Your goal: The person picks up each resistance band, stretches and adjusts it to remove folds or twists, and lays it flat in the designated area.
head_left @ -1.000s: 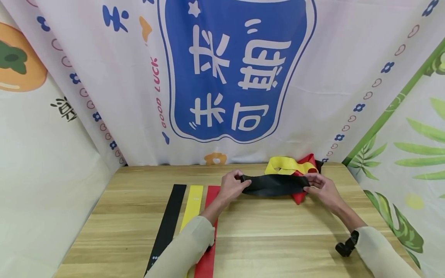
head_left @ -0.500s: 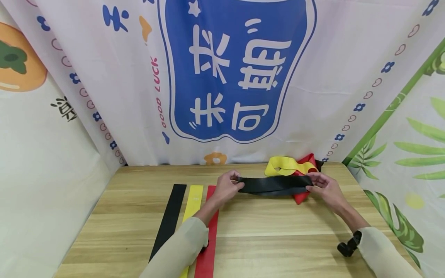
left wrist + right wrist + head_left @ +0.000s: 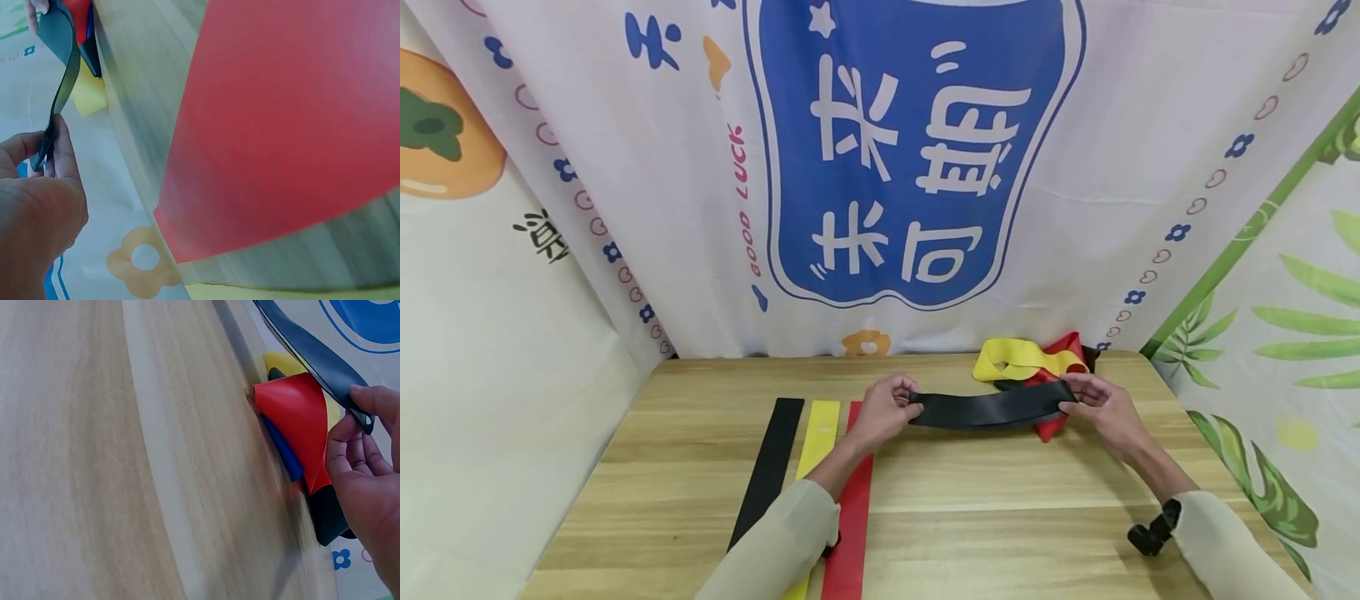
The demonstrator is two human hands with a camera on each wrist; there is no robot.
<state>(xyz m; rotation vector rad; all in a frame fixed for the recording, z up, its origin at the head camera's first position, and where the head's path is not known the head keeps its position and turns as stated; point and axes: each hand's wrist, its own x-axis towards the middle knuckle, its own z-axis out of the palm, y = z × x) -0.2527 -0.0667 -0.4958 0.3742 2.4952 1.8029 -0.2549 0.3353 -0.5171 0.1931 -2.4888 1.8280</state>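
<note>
A black elastic band, looped flat into a double layer, stretches across between both hands above the table's far half. My left hand pinches its left end between thumb and fingers; the left wrist view shows the band curving away from that hand. At the other end, my right hand pinches the band, thumb on top in the right wrist view, where the hand sits near a red band. Below my left forearm lie flat black, yellow and red bands, side by side.
A loose heap with a yellow band, a red band and dark and blue pieces lies at the table's back right. The wooden table ends at a printed curtain behind.
My left hand has moved slightly left and down, drawing the black band straighter. The band's two layers now overlap more. My right hand has shifted a little to the right.
</note>
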